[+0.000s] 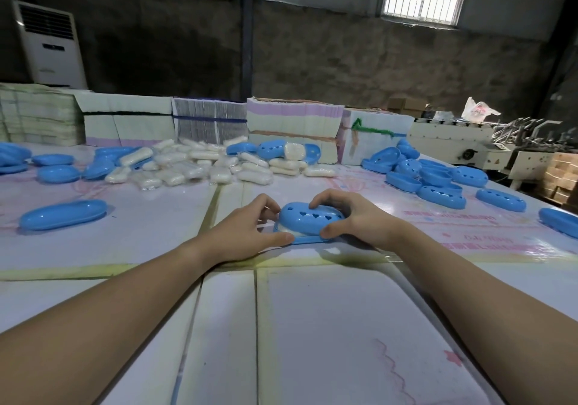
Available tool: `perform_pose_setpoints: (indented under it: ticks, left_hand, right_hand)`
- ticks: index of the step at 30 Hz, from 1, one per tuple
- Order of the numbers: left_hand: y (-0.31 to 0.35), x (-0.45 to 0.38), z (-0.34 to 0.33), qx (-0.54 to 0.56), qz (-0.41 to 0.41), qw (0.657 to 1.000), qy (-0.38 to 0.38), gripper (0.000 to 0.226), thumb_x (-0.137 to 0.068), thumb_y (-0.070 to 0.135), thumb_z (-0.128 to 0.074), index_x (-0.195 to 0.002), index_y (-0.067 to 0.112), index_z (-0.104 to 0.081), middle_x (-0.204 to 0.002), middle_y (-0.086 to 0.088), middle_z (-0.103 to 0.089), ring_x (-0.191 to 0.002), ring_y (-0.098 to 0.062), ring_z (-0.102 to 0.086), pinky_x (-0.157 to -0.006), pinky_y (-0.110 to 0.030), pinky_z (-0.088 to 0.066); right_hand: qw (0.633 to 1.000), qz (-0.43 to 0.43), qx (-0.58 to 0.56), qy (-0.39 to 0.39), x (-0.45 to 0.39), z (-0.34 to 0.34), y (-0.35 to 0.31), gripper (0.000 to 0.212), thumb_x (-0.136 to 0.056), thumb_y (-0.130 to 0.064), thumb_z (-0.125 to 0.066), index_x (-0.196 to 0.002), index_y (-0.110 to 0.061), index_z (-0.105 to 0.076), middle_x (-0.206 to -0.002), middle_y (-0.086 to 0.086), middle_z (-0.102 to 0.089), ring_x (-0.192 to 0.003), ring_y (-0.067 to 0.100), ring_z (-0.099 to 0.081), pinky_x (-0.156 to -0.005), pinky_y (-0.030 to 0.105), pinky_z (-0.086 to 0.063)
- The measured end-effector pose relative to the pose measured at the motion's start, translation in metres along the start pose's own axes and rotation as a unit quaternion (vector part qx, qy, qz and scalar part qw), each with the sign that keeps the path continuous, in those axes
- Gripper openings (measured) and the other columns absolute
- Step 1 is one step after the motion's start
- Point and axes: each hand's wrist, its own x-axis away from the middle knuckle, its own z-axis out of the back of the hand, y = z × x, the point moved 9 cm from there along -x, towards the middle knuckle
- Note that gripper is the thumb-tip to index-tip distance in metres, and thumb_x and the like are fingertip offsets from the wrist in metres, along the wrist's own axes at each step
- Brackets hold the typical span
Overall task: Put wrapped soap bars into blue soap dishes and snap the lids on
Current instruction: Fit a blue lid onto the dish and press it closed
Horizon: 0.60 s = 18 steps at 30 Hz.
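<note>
Worktable point(312, 326), pale printed sheets, in a concrete-walled workshop. Item: blue soap dish point(308, 239), wrapped soap bar point(289, 231) showing white at its left end; heart-holed lid point(312, 218) sits on top, tilted, not yet seated. Left hand point(247, 232) pinches the dish's left end; right hand point(353, 217) curls over the lid. Soap pile point(200, 164) beyond the dish. Advice: square the lid, press both ends evenly.
</note>
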Motion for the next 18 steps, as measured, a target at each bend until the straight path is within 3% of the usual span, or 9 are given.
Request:
perform_pose_setpoints:
  ticks: [5,12,18]
  left_hand:
    - [-0.004,-0.003,0.000,0.029,0.013,0.999,-0.021,0.053,-0.077,0.051,-0.077,-0.119,0.042,-0.045,-0.129,0.012,-0.062,-0.120,-0.004,-0.055,-0.107,-0.030,-0.044]
    - [-0.003,-0.004,0.004,0.034,0.001,0.999,0.008,0.055,-0.075,0.047,-0.082,-0.118,0.044,-0.049,-0.113,0.025,-0.056,-0.112,-0.002,-0.054,-0.088,-0.018,-0.045]
    - [-0.005,-0.005,0.012,0.060,0.005,0.998,0.037,0.057,-0.072,0.034,-0.087,-0.118,0.039,-0.054,-0.108,0.013,-0.067,-0.108,-0.002,-0.059,-0.095,-0.027,-0.050]
  right_hand:
    - [1.000,0.022,0.010,-0.003,-0.004,-0.008,-0.009,0.041,-0.069,-0.016,-0.073,-0.104,-0.035,-0.064,-0.114,-0.001,-0.060,-0.103,0.022,-0.061,-0.086,0.032,-0.056]
    - [0.999,0.034,0.023,0.003,-0.005,-0.009,-0.012,0.042,-0.064,-0.021,-0.073,-0.101,-0.040,-0.063,-0.112,-0.004,-0.060,-0.099,0.017,-0.062,-0.083,0.032,-0.058]
    - [0.998,0.040,0.024,0.039,-0.010,-0.009,-0.012,0.043,-0.060,-0.021,-0.074,-0.098,-0.040,-0.067,-0.111,-0.007,-0.064,-0.095,0.014,-0.065,-0.078,0.028,-0.058]
